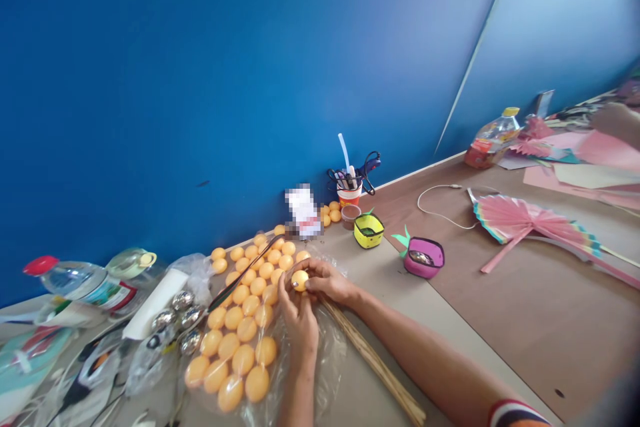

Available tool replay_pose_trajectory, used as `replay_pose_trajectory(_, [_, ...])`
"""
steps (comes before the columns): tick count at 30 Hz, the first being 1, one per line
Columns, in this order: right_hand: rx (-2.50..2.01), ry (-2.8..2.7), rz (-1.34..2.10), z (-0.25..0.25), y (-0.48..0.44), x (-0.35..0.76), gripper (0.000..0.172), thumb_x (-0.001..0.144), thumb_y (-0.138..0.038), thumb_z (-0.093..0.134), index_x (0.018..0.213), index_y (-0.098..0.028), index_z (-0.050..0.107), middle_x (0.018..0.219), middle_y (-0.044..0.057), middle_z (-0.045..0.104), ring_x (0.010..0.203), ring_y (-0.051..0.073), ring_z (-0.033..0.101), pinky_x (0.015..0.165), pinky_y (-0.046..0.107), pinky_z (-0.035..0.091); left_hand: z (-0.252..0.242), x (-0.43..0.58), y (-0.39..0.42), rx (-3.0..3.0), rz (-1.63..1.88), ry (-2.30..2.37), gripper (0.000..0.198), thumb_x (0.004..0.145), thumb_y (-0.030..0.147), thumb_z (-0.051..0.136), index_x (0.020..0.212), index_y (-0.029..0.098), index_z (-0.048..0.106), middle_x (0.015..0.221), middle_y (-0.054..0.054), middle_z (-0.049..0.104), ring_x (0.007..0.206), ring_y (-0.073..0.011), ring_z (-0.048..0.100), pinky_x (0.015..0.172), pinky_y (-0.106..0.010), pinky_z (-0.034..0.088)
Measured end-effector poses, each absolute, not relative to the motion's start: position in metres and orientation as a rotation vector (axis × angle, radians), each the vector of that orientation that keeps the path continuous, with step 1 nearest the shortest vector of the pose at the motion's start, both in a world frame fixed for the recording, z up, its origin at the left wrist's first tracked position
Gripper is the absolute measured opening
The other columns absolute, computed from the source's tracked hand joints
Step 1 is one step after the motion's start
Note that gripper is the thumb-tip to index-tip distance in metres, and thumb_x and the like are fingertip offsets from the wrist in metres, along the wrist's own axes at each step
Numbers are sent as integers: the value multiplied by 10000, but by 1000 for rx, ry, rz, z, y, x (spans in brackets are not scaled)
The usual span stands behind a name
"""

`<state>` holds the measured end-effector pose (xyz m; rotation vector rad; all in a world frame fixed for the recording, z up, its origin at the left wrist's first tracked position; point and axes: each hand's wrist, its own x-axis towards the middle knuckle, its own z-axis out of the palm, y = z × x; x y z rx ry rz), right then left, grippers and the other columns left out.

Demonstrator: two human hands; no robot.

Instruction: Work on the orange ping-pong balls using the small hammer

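Both my hands hold one orange ball [299, 279] above a clear plastic bag [320, 360] spread on the table. My left hand [300, 320] grips the ball from below with its fingers curled. From the right, my right hand [327, 280] pinches the same ball with closed fingers. Several more orange balls [240, 327] lie in rows on the plastic to the left of my hands. A bundle of thin wooden sticks [373, 363] lies under my right forearm.
Silver balls [183, 310], a water bottle [75, 280] and clutter fill the left. A cup of scissors and pens [350, 188], a yellow paper basket [369, 230] and a pink one [424, 257] stand behind. A pink paper fan [525, 223], a white cable [440, 203] and another person's hand [617, 121] are at the right.
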<state>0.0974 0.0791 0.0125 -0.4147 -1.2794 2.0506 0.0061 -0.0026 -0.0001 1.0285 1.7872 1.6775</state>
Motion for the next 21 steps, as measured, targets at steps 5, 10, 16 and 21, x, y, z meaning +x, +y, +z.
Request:
replay_pose_trajectory(5, [-365,-1186,2092,10,79,96,425,713,-364,805,1057,-172,644,828,9,667,574,96,512,524,225,381,5,2,-4,976,1640,1788,432,921,437,556,1301,232,576,1338,-104,656,1234,-260,619,1021,-368,519])
replay_pose_trajectory(10, [-387,-1199,2052,4,80,93,428,698,-342,814,1055,-166,655,738,-18,635,533,86,493,505,217,366,1,2,-3,884,1674,1733,449,912,477,568,1293,241,589,1379,-97,625,1287,-266,580,1053,-379,497])
replay_pose_trajectory(16, [-390,-1257,2034,5,80,94,392,720,-331,794,1055,-176,663,700,-30,627,517,86,498,529,230,404,-8,-1,-2,844,1716,1570,474,907,470,574,1325,247,580,1376,-99,628,1247,-265,611,997,-377,538])
replay_pose_trajectory(21, [-460,-1316,2004,1,80,94,414,713,-318,800,1076,-175,663,705,-23,641,566,109,548,568,241,447,-4,0,1,759,1773,1424,503,869,427,602,1329,227,583,1251,-107,691,1072,-249,692,889,-372,582])
